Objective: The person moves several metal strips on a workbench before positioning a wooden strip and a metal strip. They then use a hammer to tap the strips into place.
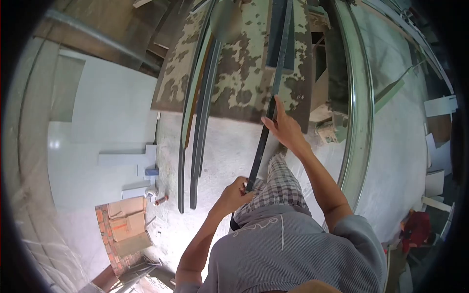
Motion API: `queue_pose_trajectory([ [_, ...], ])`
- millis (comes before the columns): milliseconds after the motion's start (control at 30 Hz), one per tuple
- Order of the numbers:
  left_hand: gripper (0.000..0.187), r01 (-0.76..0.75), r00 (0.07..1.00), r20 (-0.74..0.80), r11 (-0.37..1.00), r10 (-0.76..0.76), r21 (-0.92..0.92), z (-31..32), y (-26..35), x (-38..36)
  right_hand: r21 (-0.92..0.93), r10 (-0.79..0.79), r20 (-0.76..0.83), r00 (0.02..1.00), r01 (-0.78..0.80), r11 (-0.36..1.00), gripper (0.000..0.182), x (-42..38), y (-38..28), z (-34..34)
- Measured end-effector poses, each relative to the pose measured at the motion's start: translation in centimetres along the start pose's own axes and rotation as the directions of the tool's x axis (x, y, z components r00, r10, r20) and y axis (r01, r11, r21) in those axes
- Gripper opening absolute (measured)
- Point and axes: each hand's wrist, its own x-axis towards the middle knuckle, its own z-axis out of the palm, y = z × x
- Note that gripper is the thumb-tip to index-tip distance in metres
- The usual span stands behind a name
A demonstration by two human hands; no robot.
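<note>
A long, narrow dark strip (259,154) runs from near my waist up over the mottled board. My left hand (233,198) is closed around its near end, beside the checked shorts. Farther up, my right hand (287,129) has its thumb across the strip and its index finger stretched along it; the other fingers are mostly hidden. To the left, several more dark strips (199,132) lie side by side, their near ends sticking out past the board's edge. A wider dark flat piece (281,46) lies under the far part of the held strip.
The work surface is a brown board (239,88) with pale, worn patches. A shiny metal-edged rail (359,107) stands at right. White panels (107,112) are at left, with cardboard (128,219) on bricks at lower left. A red item (416,228) lies at far right.
</note>
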Motion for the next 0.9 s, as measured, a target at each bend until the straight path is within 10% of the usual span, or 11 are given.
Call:
queue_pose_trajectory([
  [167,0.044,0.128,0.99,-0.056,0.992,-0.128,0.0,0.5,-7.4,-12.5,0.388,0.045,-0.006,0.999,-0.04,0.921,0.073,-5.6,-0.6,2.0],
  [333,0.038,0.324,0.918,-0.248,0.946,-0.31,0.014,2.8,-15.1,-25.0,0.901,0.289,0.252,0.924,-0.333,0.279,0.075,-3.4,1.5,2.4],
  [600,0.038,0.703,0.614,-0.47,0.71,-0.635,-0.04,11.0,-25.3,-38.4,0.882,0.277,0.409,0.869,-0.455,0.124,0.081,-4.2,-1.3,7.6],
  [900,0.026,0.648,0.517,-0.572,0.728,-0.637,-0.225,22.8,-38.6,-38.0,0.86,0.339,0.463,0.819,-0.507,0.051,0.047,-8.6,-2.9,9.2],
])
